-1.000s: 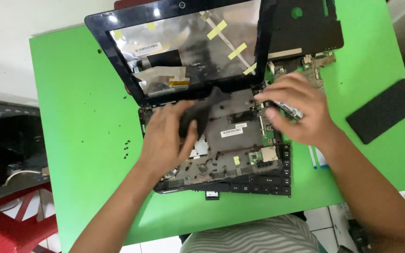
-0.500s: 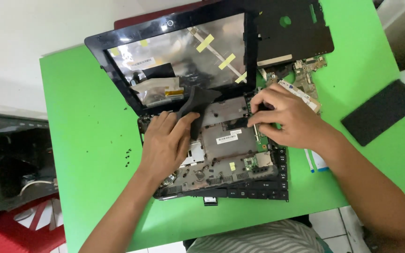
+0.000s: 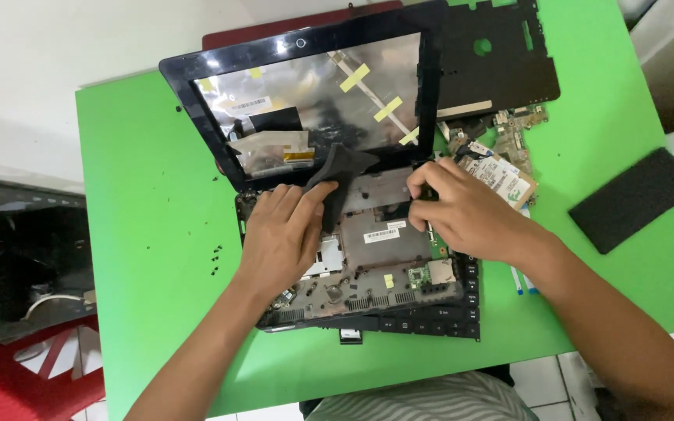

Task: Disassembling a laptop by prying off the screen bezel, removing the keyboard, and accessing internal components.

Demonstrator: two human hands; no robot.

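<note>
A dismantled black laptop lies open on the green table point(image 3: 150, 203). Its base point(image 3: 384, 265) shows bare metal framework and circuit parts; the lid point(image 3: 313, 101) is an empty bezel with silver foil and yellow tape strips. My left hand point(image 3: 282, 234) rests on the base's left side and pinches a dark flexible sheet point(image 3: 341, 175) that curls up toward the hinge. My right hand point(image 3: 462, 210) presses on the base's upper right, its fingertips pinched on a small dark part there; what it is cannot be told.
A black plastic cover panel point(image 3: 501, 58) lies at the back right, with a circuit board point(image 3: 509, 175) beside it. A black foam pad point(image 3: 629, 199) sits at the right edge. Several tiny screws point(image 3: 216, 257) are scattered left of the laptop. A red stool point(image 3: 33, 374) stands lower left.
My left hand has slid a little toward the hinge with the dark sheet. My right hand has moved inward onto the base's upper right. The camera view has shifted slightly.
</note>
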